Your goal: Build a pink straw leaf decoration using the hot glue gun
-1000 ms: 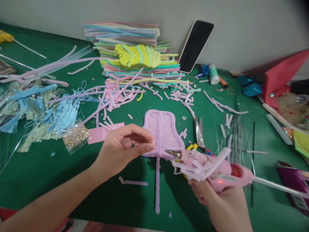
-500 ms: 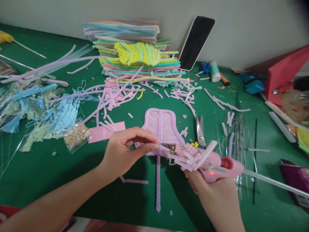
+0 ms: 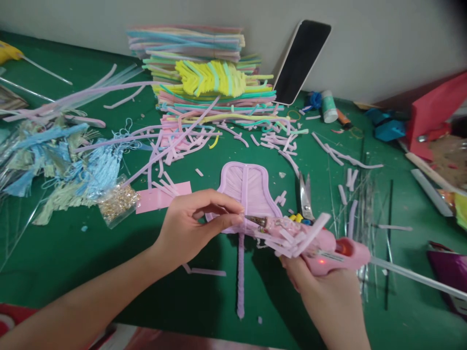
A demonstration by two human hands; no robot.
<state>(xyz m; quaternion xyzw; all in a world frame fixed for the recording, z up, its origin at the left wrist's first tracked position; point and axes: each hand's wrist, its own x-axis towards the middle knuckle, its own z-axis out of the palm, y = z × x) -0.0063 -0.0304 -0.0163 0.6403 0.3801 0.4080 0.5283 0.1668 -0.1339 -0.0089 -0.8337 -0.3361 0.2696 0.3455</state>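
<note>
Pink plastic glue gun (image 3: pixel 326 241) is pointing near nine o'clock

The right grip (image 3: pixel 323 291) is clenching it. The left grip (image 3: pixel 186 224) is pressing fingertips together; anything between, I cannot tell. The lilac fan-shaped piece (image 3: pixel 256 190) is lying beneath, handle (image 3: pixel 241 287) toward six o'clock.

Dim light, soft shadows on the green table (image 3: pixel 408 311), dark blurred upper-right corner.

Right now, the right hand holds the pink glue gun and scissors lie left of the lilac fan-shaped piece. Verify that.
Wrong side: the head view shows the scissors right of the lilac fan-shaped piece. The right hand holds the pink glue gun.
</note>
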